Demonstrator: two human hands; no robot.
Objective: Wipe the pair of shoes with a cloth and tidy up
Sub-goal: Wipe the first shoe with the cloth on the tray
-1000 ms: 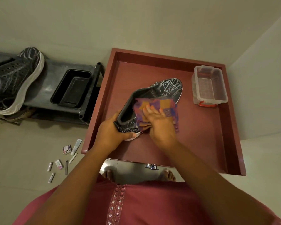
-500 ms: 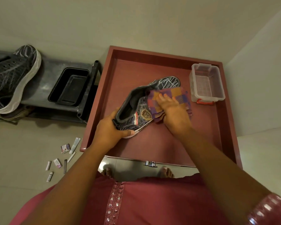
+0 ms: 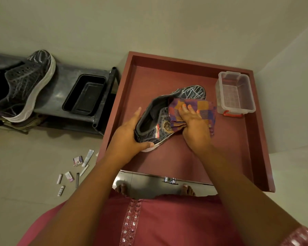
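So the red desk [image 3: 252, 139] has a black sneaker [image 3: 160, 119] on its side, left hand [image 3: 128, 139] curled round the heel, right hand [image 3: 194, 121] flat, pressing a checked cloth [image 3: 206, 110] on it. Other sneaker [image 3: 23, 89] sits on the rack [image 3: 64, 89].

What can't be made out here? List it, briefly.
- Head view: the side of the shoe under the cloth is covered by it and the right hand.
- The shoe's heel is wrapped by the left hand.
- The second shoe on the rack is cut off by the left edge.
- Print on the small packets on the floor is too small to read.
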